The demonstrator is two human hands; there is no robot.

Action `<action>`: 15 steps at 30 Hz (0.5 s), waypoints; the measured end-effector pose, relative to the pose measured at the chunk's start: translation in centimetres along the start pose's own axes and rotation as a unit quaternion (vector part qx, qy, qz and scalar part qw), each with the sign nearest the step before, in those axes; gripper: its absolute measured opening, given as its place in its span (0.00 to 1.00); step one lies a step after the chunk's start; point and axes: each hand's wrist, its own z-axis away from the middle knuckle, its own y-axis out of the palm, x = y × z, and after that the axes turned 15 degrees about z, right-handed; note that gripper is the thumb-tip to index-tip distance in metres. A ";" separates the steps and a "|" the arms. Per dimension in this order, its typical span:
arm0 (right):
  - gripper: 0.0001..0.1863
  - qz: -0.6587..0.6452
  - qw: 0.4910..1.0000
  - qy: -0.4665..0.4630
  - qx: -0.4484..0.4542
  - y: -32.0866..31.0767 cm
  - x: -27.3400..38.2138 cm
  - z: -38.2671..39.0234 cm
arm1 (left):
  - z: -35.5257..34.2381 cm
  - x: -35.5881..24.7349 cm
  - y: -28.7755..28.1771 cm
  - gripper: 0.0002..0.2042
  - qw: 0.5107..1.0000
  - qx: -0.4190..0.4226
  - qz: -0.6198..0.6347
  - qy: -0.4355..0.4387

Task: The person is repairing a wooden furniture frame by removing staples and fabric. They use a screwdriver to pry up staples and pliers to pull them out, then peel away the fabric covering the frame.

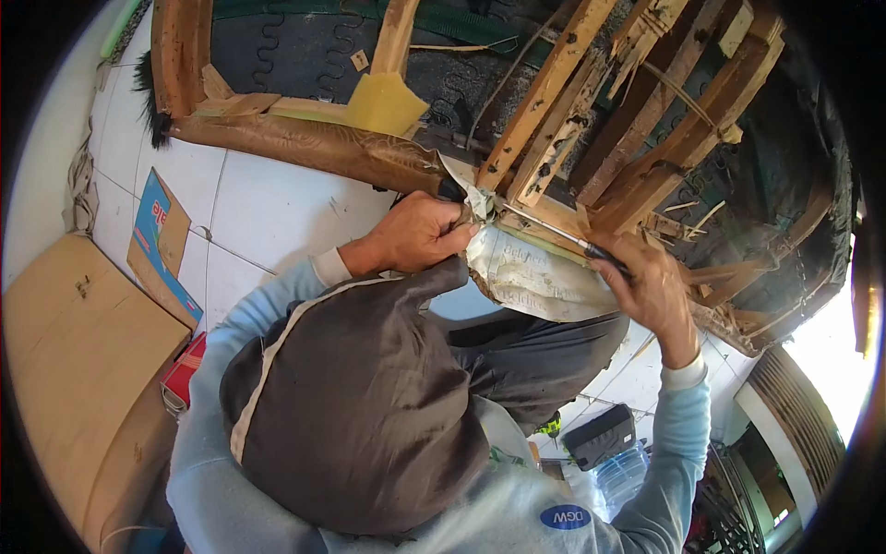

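Note:
My left hand [415, 233] is closed, pinching the torn edge of an upholstery cover whose pale printed backing [540, 272] hangs below the sofa's wooden rail. In my closed right hand [653, 284] is a screwdriver [546, 224] with a dark handle and a thin metal shaft. Its shaft points left along the rail, and the tip meets the torn edge close to my left fingers. Further left, brown patterned leatherette [305, 148] still wraps the rail. My left fingertips partly hide the gripped edge.
Bare, splintered wooden slats [544, 92] rise beyond my hands. Zigzag springs [268, 46] and yellow foam [386, 103] show in the frame. A cardboard sheet [92, 369] and a blue carton piece [164, 242] lie left on white floor tiles. A black case [600, 438] rests near my right arm.

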 end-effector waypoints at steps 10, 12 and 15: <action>0.21 -0.108 0.959 0.155 -0.211 6.0 6.6 2.5 | -1.0 1.2 0.6 0.20 0.997 -0.062 -0.029 -0.033; 0.21 -0.077 0.966 0.158 -0.189 4.3 8.1 1.6 | -2.0 -1.4 0.4 0.29 0.991 -0.117 -0.008 -0.057; 0.21 -0.050 0.970 0.144 -0.189 3.1 9.4 1.5 | -2.8 -3.1 -0.2 0.32 0.980 -0.157 -0.025 -0.116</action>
